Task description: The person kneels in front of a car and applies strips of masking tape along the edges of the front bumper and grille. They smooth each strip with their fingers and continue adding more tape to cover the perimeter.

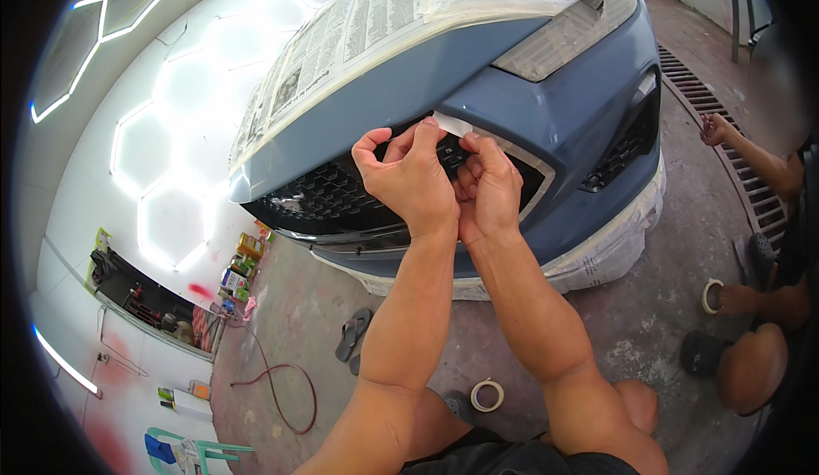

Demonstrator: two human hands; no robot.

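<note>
Both my hands are raised against the front of a blue-grey car bumper (503, 104), wrists close together, at the upper corner of the black honeycomb grille (328, 193). Thumb and forefinger of my left hand (416, 176) pinch a strip of pale masking tape (454, 124), while the other fingers curl loosely. A little lower along the strip, my right hand (492, 183) is closed with its fingertips at the tape. From there the tape follows the grille's right border downward. Newspaper (367, 35) edged with tape covers the hood, and the headlight (563, 40) is masked over.
A tape roll (487, 395) lies on the floor near my feet, with slippers (352, 335) and a red hose (312, 402) to the left. Another person's hand (719, 129) shows at right, above a second tape roll (711, 296) and beside a floor grate (725, 142). Cans (243, 266) line the wall.
</note>
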